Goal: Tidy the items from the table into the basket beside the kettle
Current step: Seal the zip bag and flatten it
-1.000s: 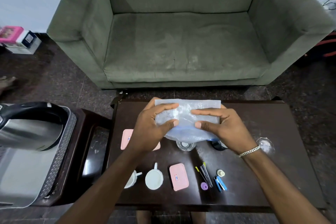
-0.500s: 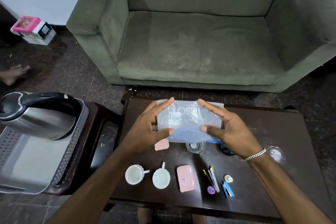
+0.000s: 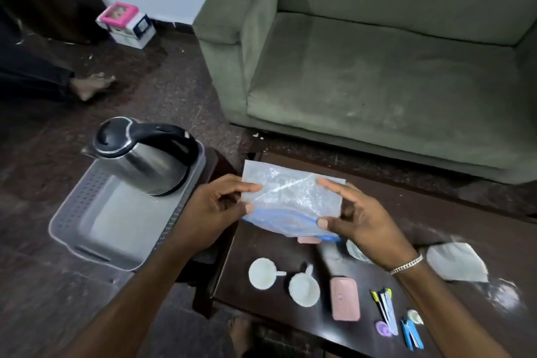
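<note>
I hold a clear plastic zip bag (image 3: 290, 200) with a blue edge above the left end of the dark table (image 3: 453, 229). My left hand (image 3: 215, 212) pinches its left side and my right hand (image 3: 360, 224) grips its right side. The grey perforated basket (image 3: 87, 229) sits on a stool to the left, with a steel kettle (image 3: 139, 160) standing at its far end. On the table lie two white cups (image 3: 263, 273) (image 3: 303, 289), a pink case (image 3: 345, 302), a second pink item (image 3: 308, 240) partly hidden under the bag, pens (image 3: 385, 308), blue clips (image 3: 411, 334) and small caps (image 3: 383, 328).
A green sofa (image 3: 377, 67) stands right behind the table. A crumpled white bag (image 3: 456, 261) lies at the table's right. Another person's bare foot (image 3: 90, 86) rests on the floor at the far left, near a pink and white box (image 3: 128, 23).
Both hands have carried the bag leftward, toward the basket side of the table. My view has swung left, so the basket and kettle now show fully.
</note>
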`<state>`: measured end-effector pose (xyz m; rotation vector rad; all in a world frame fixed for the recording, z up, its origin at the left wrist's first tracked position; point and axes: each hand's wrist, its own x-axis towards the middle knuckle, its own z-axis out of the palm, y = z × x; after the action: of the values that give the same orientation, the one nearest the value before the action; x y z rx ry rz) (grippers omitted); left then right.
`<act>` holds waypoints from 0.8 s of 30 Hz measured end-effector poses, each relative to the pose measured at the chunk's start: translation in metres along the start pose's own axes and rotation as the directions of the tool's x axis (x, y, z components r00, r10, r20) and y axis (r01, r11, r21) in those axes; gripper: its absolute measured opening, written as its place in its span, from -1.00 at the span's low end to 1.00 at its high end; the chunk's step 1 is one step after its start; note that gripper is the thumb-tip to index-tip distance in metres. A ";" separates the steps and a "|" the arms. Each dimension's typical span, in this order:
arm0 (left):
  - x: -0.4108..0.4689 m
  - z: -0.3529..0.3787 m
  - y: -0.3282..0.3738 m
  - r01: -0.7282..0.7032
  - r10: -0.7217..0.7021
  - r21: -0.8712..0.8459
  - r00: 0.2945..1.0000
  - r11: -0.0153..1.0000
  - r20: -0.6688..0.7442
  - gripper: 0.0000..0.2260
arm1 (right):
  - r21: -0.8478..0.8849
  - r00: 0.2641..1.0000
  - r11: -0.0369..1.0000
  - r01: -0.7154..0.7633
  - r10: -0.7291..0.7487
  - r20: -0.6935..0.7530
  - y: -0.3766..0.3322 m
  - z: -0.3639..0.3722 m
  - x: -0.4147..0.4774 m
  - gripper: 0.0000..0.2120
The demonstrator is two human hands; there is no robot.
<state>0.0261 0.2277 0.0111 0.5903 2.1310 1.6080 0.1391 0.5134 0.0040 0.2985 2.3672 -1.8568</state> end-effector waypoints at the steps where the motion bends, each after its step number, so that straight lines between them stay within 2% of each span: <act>1: -0.009 -0.016 -0.005 0.026 -0.025 0.018 0.999 1.000 -0.043 -0.72 | 0.011 1.000 1.000 0.018 -0.018 0.017 -0.002 0.017 0.008 -0.36; 5: -0.041 -0.079 -0.023 0.128 -0.103 0.112 0.974 0.985 -0.204 -0.65 | 0.003 0.996 1.000 0.029 -0.029 0.080 -0.016 0.096 0.036 -0.53; 8: -0.059 -0.134 -0.043 0.238 -0.175 0.164 0.929 0.957 -0.326 -0.65 | -0.132 0.988 0.986 0.102 -0.085 0.126 -0.029 0.164 0.057 -0.67; 11: -0.072 -0.182 -0.066 0.354 -0.231 0.219 0.866 0.909 -0.443 -0.60 | -0.289 0.962 0.934 0.212 -0.148 0.228 -0.040 0.225 0.075 -0.67; 12: -0.076 -0.197 -0.075 0.386 -0.225 0.283 0.855 0.878 -0.467 -0.58 | -0.378 0.952 0.891 0.250 -0.155 0.263 -0.042 0.245 0.080 -0.65; 14: -0.081 -0.219 -0.092 0.423 -0.200 0.413 0.853 0.807 -0.482 -0.59 | -0.606 0.932 0.715 0.348 -0.193 0.308 -0.045 0.279 0.091 -0.65; 18: -0.084 -0.252 -0.135 0.445 -0.179 0.555 0.866 0.703 -0.468 -0.62 | -0.773 0.910 0.482 0.412 -0.178 0.373 -0.049 0.336 0.109 -0.90; 21: -0.081 -0.263 -0.164 0.468 -0.222 0.595 0.870 0.653 -0.440 -0.61 | -0.816 0.903 0.395 0.423 -0.110 0.415 -0.041 0.365 0.120 -0.89; 24: -0.077 -0.264 -0.181 0.462 -0.270 0.649 0.885 0.604 -0.379 -0.61 | -0.820 0.893 0.386 0.422 -0.020 0.450 -0.033 0.378 0.128 -0.95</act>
<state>-0.0725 -0.0693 -0.0908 0.1160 2.8393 0.5667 -0.0036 0.1493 -0.0832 -0.4938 2.7532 -0.2958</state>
